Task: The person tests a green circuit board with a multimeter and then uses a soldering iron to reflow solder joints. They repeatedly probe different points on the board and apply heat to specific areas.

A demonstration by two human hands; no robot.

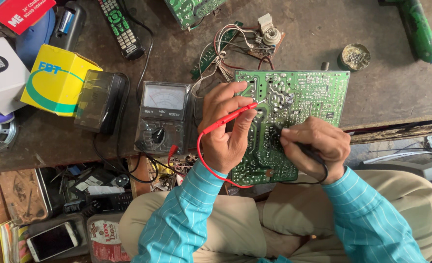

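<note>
Green circuit board (294,112) lies solder side up at the near edge of the table (382,92), overhanging it toward our lap. Our left hand (228,124) has its fingers clamped on the red probe (235,116), whose tip rests on the board near its left edge. Our right hand (313,146) pinches the black probe (294,141) with fingers closed around it; its tip seems to touch a joint near the board's middle, though our knuckles hide the exact spot.

To do this well, we judge that each tip should sit on one solder point only, the hands steady against the board, and the eyes free to read the meter (163,117), which sits just left of the board with its needle dial facing up.

We count two probes, one red and one black, with one lead each. There is one meter, one large board in hand, and two smaller boards farther back. One remote control (121,27) lies near the far edge, one yellow box (55,80) at the left, and one small round tin (355,56) toward the right.
</note>
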